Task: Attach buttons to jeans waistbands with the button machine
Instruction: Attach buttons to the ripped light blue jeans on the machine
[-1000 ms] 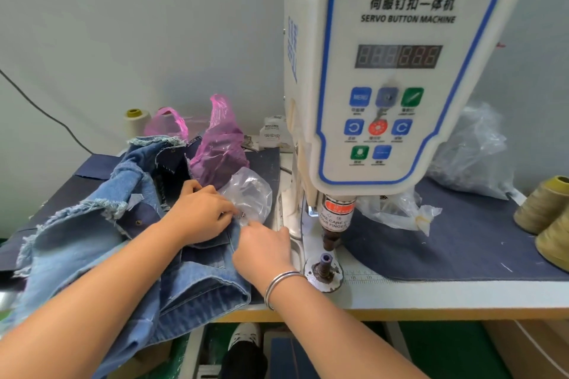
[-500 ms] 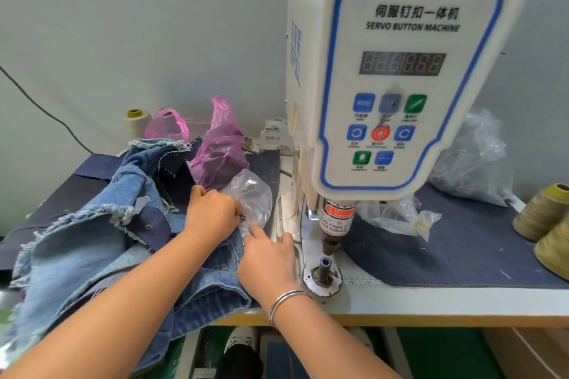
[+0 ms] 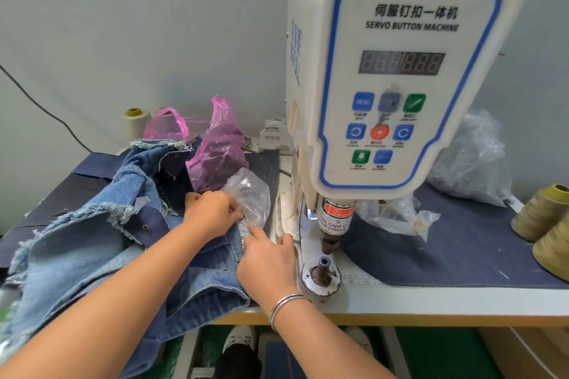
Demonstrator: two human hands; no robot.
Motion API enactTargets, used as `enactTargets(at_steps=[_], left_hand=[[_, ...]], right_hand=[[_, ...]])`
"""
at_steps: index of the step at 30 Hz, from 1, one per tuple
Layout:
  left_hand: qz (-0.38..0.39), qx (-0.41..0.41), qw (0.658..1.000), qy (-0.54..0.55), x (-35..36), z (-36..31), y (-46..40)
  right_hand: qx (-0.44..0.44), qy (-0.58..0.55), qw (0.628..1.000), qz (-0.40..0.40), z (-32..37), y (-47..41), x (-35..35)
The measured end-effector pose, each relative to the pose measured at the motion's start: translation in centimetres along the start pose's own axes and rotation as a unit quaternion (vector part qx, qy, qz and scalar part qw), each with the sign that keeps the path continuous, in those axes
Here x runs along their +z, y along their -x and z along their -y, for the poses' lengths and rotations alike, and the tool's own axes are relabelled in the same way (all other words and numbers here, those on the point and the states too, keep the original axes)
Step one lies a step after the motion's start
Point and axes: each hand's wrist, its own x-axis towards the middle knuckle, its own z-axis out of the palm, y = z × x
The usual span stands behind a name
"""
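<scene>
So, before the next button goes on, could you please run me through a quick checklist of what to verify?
1. Lower die post free of fabric: ok.
2. Jeans waistband placed under the punch: not ok, they lie to its left.
3. Right hand out of the press zone: not ok, fingers rest beside the base.
4. Left hand away from the punch: ok, at the clear bag.
5. Button picked up: cannot tell.
</scene>
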Motion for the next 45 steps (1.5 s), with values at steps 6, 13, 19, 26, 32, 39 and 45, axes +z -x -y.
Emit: enactTargets(at_steps=[6,13,19,26,32,39,45], left_hand=[[0.032,0.052,0.918,0.392,-3.2,1.3,2.9],[-0.153,0.162,0.906,0.36,-2.7,-1.2,8.1],[-0.265,0.189,0.905,0.275,-1.9,-2.7,8.6],[-0.241,0.211,0.909,0.268,-1.5,-2.6,8.3],[-0.154,0.205,0.87,0.422,-0.6,-1.8,8.0],[-0.067,0.136,0.92,0.362,2.6,-2.9,6.2],[-0.089,0.095,0.928,0.348,3.7,-3.1,4.9]], right_hand=[[0.036,-0.14,0.989,-0.036,-0.3,0.3,-0.9],[0.096,-0.689,0.714,-0.078,0.9,2.6,-2.8],[0.169,-0.79,0.584,-0.076,0.8,2.8,-4.7],[0.211,-0.76,0.609,-0.088,0.4,3.5,-4.9],[0.206,-0.715,0.659,-0.111,0.7,6.7,-3.2],[0.283,-0.657,0.654,-0.247,-4.6,10.1,-3.9],[0.23,-0.612,0.729,-0.203,-6.8,9.0,-5.5]])
